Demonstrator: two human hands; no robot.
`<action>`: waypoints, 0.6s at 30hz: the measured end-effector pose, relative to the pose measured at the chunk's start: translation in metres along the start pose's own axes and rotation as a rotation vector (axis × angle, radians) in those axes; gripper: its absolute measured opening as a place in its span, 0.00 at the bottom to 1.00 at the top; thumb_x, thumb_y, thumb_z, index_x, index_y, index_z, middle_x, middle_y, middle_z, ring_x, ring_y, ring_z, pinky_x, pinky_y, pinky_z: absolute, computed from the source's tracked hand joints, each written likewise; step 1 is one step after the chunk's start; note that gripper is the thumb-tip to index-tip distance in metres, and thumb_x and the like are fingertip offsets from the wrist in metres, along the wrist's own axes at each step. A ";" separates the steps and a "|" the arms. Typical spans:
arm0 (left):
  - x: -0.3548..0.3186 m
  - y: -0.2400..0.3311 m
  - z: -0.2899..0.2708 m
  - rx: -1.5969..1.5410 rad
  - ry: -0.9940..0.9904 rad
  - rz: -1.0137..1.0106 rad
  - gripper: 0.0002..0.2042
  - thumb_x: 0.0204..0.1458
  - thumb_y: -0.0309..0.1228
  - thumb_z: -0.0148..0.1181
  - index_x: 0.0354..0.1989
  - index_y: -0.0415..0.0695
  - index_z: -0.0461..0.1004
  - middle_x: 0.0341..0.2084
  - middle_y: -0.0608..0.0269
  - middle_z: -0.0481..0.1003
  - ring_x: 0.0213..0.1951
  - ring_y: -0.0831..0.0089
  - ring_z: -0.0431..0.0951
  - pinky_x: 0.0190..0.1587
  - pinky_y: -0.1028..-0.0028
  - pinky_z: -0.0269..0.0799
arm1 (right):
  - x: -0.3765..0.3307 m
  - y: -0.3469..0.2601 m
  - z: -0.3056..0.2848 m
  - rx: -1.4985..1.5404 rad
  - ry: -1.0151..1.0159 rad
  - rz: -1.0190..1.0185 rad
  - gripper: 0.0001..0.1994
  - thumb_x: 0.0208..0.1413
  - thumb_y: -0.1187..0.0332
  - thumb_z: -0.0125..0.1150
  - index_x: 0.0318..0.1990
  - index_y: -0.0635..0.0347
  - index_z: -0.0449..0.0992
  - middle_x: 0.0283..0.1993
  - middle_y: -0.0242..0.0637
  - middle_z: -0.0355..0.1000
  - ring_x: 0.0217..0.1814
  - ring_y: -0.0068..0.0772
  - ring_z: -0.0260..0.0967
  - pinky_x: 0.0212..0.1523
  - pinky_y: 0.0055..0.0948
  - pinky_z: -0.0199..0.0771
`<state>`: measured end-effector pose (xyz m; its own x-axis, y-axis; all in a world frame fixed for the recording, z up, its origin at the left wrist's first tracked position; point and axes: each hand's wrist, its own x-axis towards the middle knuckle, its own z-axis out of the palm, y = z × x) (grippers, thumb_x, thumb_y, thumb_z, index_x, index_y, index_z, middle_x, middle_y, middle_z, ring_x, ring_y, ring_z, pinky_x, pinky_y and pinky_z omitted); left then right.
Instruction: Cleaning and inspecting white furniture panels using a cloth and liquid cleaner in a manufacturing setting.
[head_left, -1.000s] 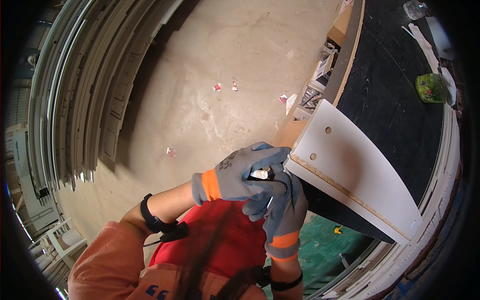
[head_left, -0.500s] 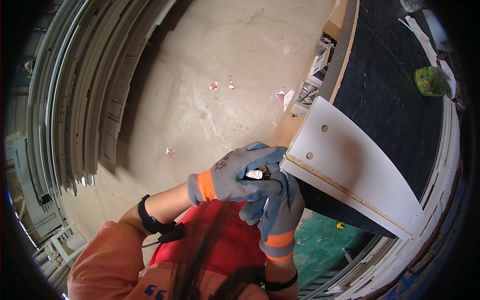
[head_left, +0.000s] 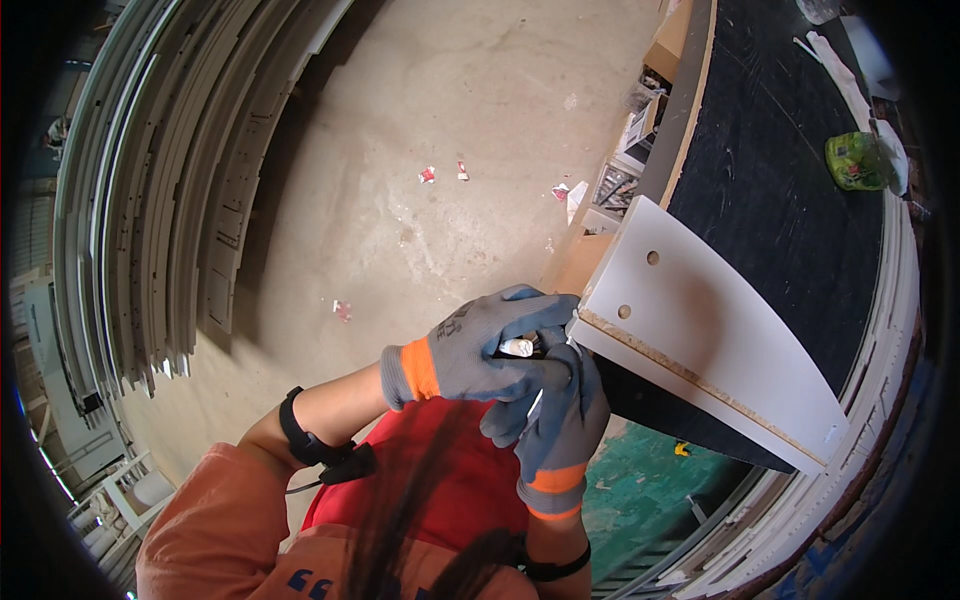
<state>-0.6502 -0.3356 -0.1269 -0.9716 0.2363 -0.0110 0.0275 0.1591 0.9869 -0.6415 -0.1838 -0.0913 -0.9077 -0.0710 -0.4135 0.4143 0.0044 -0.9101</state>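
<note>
A grey-gloved left hand with an orange cuff is my left hand, its fingers curled together near the corner of a white board. In the gap between its thumb and fingers shows the rounded end of a small white object; its kind is hidden. My right hand, gloved alike, presses against my left with closed fingers. A sliver of white shows at its palm, but what it grips is covered. The board has a curved edge, two round holes and a bare chipboard strip, and lies on a black tabletop.
Tall stacked panels stand at the left. Open cardboard boxes line the table's far left side. A green bag lies on the tabletop at right. Red and white scraps dot the concrete floor; a green patch shows below the table.
Both hands keep their closed hold and have barely shifted. The white board appears slightly to the right in the picture, along with my left hand.
</note>
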 end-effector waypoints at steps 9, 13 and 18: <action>0.001 -0.003 -0.004 -0.029 -0.031 0.052 0.35 0.41 0.36 0.58 0.62 0.39 0.62 0.43 0.50 0.72 0.46 0.55 0.73 0.51 0.64 0.69 | 0.002 -0.001 0.005 -0.056 0.047 -0.004 0.15 0.59 0.62 0.52 0.44 0.67 0.75 0.33 0.34 0.74 0.23 0.19 0.69 0.19 0.17 0.67; 0.002 -0.001 -0.004 -0.042 -0.028 0.038 0.35 0.40 0.35 0.58 0.62 0.39 0.63 0.44 0.51 0.72 0.46 0.55 0.73 0.52 0.64 0.69 | -0.001 -0.006 0.003 0.017 0.031 0.154 0.15 0.59 0.62 0.53 0.44 0.65 0.75 0.35 0.36 0.74 0.30 0.21 0.71 0.27 0.24 0.71; 0.003 0.005 -0.003 -0.042 -0.022 -0.004 0.34 0.41 0.34 0.60 0.62 0.40 0.64 0.43 0.51 0.72 0.45 0.55 0.74 0.51 0.64 0.70 | 0.006 0.021 -0.013 -0.744 -0.037 -0.769 0.11 0.63 0.65 0.50 0.44 0.62 0.74 0.43 0.45 0.71 0.39 0.33 0.70 0.41 0.28 0.71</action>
<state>-0.6533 -0.3373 -0.1211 -0.9663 0.2568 -0.0176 0.0137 0.1194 0.9928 -0.6394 -0.1714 -0.1134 -0.9003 -0.3436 0.2671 -0.4237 0.5520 -0.7182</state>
